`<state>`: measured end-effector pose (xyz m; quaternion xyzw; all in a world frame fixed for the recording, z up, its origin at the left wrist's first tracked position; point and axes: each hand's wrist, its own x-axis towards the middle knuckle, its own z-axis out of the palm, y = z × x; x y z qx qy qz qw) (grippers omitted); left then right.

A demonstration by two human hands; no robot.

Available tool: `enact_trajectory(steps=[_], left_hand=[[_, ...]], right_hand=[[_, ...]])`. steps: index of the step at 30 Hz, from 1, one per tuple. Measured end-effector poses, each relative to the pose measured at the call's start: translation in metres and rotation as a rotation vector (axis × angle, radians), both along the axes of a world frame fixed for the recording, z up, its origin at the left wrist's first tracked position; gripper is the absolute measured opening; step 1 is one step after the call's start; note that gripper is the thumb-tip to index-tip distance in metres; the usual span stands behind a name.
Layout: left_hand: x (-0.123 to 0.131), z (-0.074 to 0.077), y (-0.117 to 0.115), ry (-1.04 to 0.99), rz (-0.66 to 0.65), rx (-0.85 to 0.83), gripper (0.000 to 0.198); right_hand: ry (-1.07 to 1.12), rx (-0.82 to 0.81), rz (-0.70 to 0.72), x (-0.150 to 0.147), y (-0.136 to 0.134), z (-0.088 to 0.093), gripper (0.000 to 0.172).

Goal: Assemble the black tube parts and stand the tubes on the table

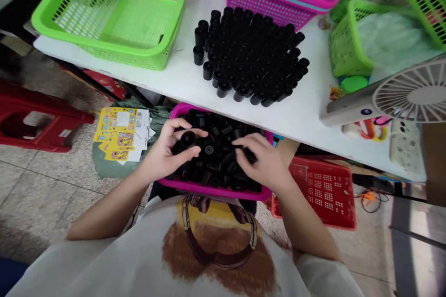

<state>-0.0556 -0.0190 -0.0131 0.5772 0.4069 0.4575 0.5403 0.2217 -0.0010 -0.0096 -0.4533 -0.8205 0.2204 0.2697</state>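
A pink basket (209,190) full of loose black plastic pieces (219,134) sits at my lap, below the table edge. My left hand (170,146) is over its left side, fingers curled round a short black plastic cylinder (188,138) whose round end faces up. My right hand (259,158) is over the right side of the basket, thumb and fingers pinched on a small black piece (248,155), partly hidden by the fingers. On the table beyond, a dense group of black plastic cylinders (251,55) stands mostly upright.
A green basket (142,18) is at the table's back left, pink and blue baskets (272,7) behind the cylinders. A grey fan (362,102) lies at the right. Yellow printed cards (116,134) lie at the left; a red crate (320,190) is below the table.
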Motion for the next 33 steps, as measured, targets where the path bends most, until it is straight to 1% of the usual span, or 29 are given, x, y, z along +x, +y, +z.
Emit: enact_trajectory(steps=[2, 4, 5, 6, 7, 8, 11, 12, 14, 17, 23, 26, 29, 31, 33], left_hand=[[0.004, -0.006, -0.003, 0.096, 0.005, -0.019, 0.045], [0.008, -0.01, -0.006, 0.205, 0.042, -0.044, 0.046], [0.009, -0.011, -0.008, 0.265, 0.061, -0.047, 0.046], [0.01, -0.011, -0.01, 0.331, 0.076, -0.04, 0.046], [0.01, -0.009, -0.011, 0.393, 0.087, -0.022, 0.045], [0.01, -0.008, -0.013, 0.444, 0.091, 0.005, 0.044], [0.008, -0.002, -0.014, 0.51, 0.099, 0.084, 0.04], [0.008, 0.0, -0.014, 0.507, 0.106, 0.105, 0.04], [0.008, 0.002, -0.012, 0.489, 0.113, 0.133, 0.041], [0.01, 0.004, -0.008, 0.454, 0.095, 0.152, 0.039], [0.011, 0.006, -0.005, 0.409, 0.052, 0.134, 0.038], [0.009, 0.004, -0.006, 0.376, 0.023, 0.077, 0.037], [0.007, 0.002, -0.007, 0.288, -0.032, -0.01, 0.036], [0.007, 0.002, -0.006, 0.219, -0.076, -0.066, 0.035], [0.008, 0.003, -0.005, 0.175, -0.122, -0.119, 0.035]], right_hand=[[-0.308, -0.039, 0.106, -0.016, 0.016, -0.008, 0.013], [-0.538, -0.061, 0.17, -0.029, 0.029, -0.016, 0.012], [-0.596, -0.072, 0.194, -0.034, 0.033, -0.018, 0.012], [-0.598, -0.082, 0.215, -0.036, 0.036, -0.018, 0.012], [-0.538, -0.087, 0.225, -0.035, 0.037, -0.017, 0.012], [-0.425, -0.088, 0.22, -0.034, 0.036, -0.014, 0.012], [-0.008, -0.032, 0.108, -0.024, 0.026, 0.004, 0.006], [0.085, 0.004, 0.063, -0.021, 0.021, 0.01, 0.005], [0.181, 0.049, 0.02, -0.019, 0.012, 0.021, 0.005], [0.254, 0.009, 0.061, -0.022, 0.001, 0.028, 0.006], [0.296, -0.006, 0.095, -0.026, -0.002, 0.023, 0.009], [0.356, -0.032, 0.1, -0.025, -0.002, 0.021, 0.013], [0.446, -0.1, 0.092, -0.026, -0.003, 0.017, 0.026], [0.433, -0.139, 0.14, -0.029, -0.004, 0.015, 0.033], [0.363, -0.119, 0.23, -0.032, -0.004, 0.013, 0.033]])
